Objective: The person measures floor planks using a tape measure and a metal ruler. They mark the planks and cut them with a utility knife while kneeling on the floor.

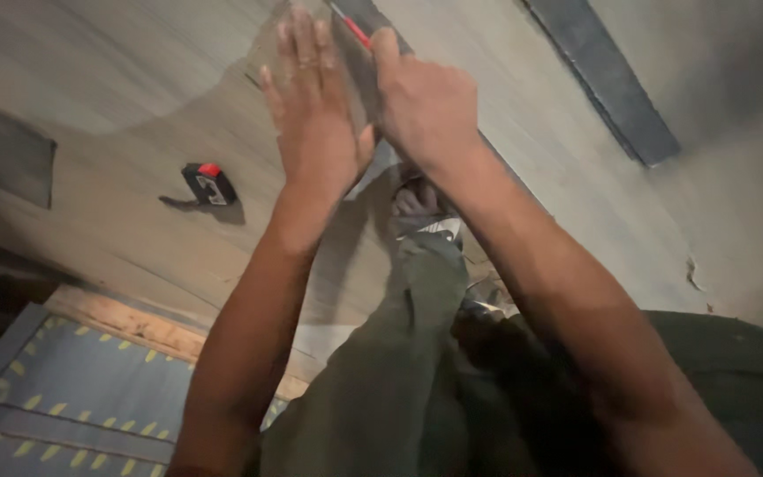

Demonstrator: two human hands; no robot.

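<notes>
Right grip (426, 106) clenching a red-handled tool (352, 26), pressing it along a plank (311, 35) on the floor (117, 79); left grip (315, 115) lying flat, released, steadying that plank. Marking or cutting seemingly underway, unfinished. Tape measure (209, 184) lying well apart, leftward.

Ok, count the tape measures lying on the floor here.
1. A black tape measure with a red top lies on the plank floor, left of the left hand. Others may be hidden behind the arms.

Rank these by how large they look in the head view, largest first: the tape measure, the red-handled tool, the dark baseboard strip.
1. Dark baseboard strip, clearly the largest.
2. Tape measure.
3. Red-handled tool, but the right hand hides most of it, so its rank is unsure.
</notes>
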